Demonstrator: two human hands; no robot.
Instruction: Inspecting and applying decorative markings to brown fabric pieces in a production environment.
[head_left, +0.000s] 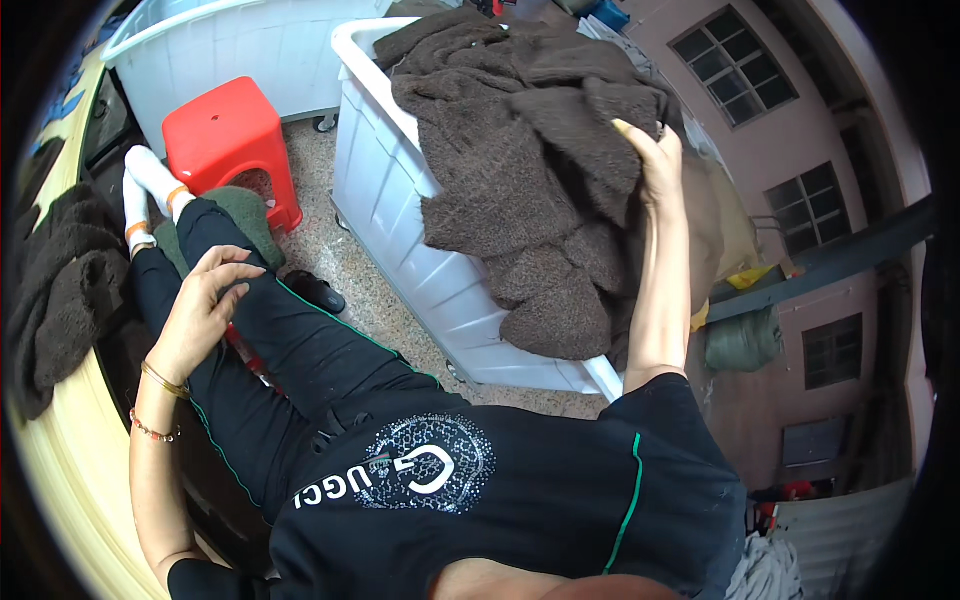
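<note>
On the speckled stone floor [375, 290] I see a white wheeled bin [400, 200] heaped with dark brown towels [520, 150]. My right hand [655, 150] reaches into the heap, fingers pinching a fold of towel near the top. My left hand [205, 300] rests on my thigh, fingers loosely spread. Beside my leg stands a red stool [225, 135]; a second white bin [230, 45] sits behind it. A pink building wall [800, 120] with windows fills the right side.

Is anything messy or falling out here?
Yes. The brown towels are heaped above the rim of the white cart and droop down its side. The right hand grips one. The left hand rests open on the leg.
</note>
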